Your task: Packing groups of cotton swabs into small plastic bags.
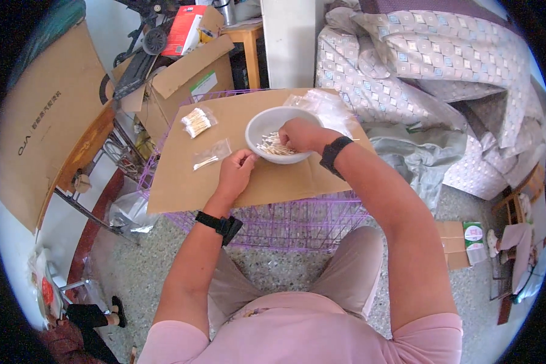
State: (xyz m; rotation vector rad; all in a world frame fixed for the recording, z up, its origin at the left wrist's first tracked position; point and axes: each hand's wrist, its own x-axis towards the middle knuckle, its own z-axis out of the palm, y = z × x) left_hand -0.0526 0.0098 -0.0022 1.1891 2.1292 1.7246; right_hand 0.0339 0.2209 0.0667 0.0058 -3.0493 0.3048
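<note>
A whitish-grey round bowl (253, 134) stands on a cardboard sheet, with many loose cotton swabs (271, 145) in it. My right hand (300, 134) reaches into the bowl from the right, its fingers closed down among the swabs; the fingertips are partly hidden. Against the bowl's near left rim, my left hand (236, 171) is closed with thumb and fingers together. Whether it pinches the rim or something small cannot be seen. Left of it lies a small clear bag (214, 153) with a few swabs. Farther back rests a fuller bag of swabs (198, 122).
Under the cardboard sheet (182, 188) is a purple wire cage (273, 224). Clear plastic bags (327, 108) lie behind the bowl. Cardboard boxes (191, 82) stand at the back left, and patterned covers (443, 54) drape at the right. Parts of other people show at both lower sides.
</note>
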